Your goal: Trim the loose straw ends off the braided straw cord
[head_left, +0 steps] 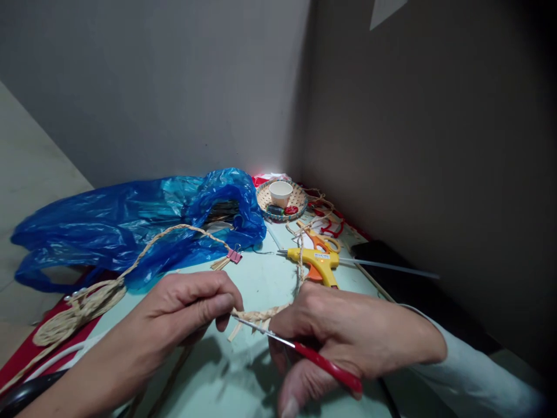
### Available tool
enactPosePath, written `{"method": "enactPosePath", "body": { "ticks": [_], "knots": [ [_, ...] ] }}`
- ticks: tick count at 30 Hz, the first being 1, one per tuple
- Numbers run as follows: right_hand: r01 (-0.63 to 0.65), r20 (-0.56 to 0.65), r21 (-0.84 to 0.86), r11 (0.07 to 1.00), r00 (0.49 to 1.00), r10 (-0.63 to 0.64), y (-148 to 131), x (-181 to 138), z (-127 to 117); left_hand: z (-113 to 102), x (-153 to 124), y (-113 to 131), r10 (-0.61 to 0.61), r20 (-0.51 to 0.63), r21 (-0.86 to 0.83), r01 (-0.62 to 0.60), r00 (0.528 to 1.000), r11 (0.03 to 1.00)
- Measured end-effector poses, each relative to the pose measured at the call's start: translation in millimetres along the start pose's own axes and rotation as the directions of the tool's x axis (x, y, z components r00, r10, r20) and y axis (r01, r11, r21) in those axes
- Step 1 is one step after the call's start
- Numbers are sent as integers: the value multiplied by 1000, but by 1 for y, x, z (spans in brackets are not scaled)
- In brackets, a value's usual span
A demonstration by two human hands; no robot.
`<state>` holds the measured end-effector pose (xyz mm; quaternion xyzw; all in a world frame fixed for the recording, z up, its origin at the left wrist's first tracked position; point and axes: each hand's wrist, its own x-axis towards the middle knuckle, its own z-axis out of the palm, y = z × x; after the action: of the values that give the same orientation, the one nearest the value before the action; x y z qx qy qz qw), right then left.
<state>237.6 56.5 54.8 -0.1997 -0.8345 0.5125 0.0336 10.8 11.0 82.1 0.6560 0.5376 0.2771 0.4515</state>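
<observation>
Between my two hands runs a braided straw cord [261,315], pale tan, with short loose ends sticking out below it. My left hand [191,307] pinches the cord at its left end. In my right hand [326,337] are red-handled scissors [322,364], their metal blades lying along the underside of the braid and pointing at my left fingertips. The braid's right end passes behind my right fingers, and more of it rises beyond toward a yellow glue gun [319,261]. Whether my right fingers also hold the cord is hard to see.
A blue plastic bag [130,215] lies at the back left. Near it are a pink binder clip [234,255] on straw and a coiled braid bundle [78,313]. A woven basket [262,203] holding a white cup [281,193] stands by the wall corner. Orange scissors [331,242] lie behind the glue gun.
</observation>
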Motion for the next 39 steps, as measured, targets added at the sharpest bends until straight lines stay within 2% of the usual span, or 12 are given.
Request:
{"method": "enactPosePath", "body": {
  "ticks": [5,8,11,16,19,22,27,30,32,34,37,39],
  "knots": [
    [47,-37,-38,998,998,-49,-1,-2,0,0,-2,-1,-38,-48,4,38,998,999],
    [6,-20,-7,1000,1000,-6,0,-2,0,1,-3,-2,-87,-93,13,88,992,996],
    [-63,10,43,997,998,62,3,0,1,2,-4,-2,-88,-71,21,90,994,996],
    [3,17,23,1000,1000,-3,6,4,4,2,-5,-3,-84,-28,65,85,996,994],
    [-14,8,45,999,1000,13,4,4,4,1,-5,-2,-69,8,85,68,998,994],
    [-13,4,65,998,1000,13,2,3,3,0,-5,0,-55,13,58,54,998,997],
    [-17,40,86,996,999,14,3,3,4,0,-4,-1,-114,117,-29,118,987,993],
    [4,34,86,996,999,-7,5,3,4,-2,-3,-5,-117,114,-41,123,987,992],
    [61,-1,82,995,998,-61,3,1,2,-4,-1,-9,-114,86,-104,123,990,987],
    [123,-98,146,982,989,-109,-1,-3,-2,-4,0,-11,-125,52,-187,132,991,973],
    [192,-360,213,958,927,-106,-6,-5,-8,-1,-1,-10,-137,-5,-277,130,991,952],
    [190,-434,108,976,892,-125,-6,-2,-9,4,-4,-6,-147,-60,-345,118,987,931]
  ]
}}
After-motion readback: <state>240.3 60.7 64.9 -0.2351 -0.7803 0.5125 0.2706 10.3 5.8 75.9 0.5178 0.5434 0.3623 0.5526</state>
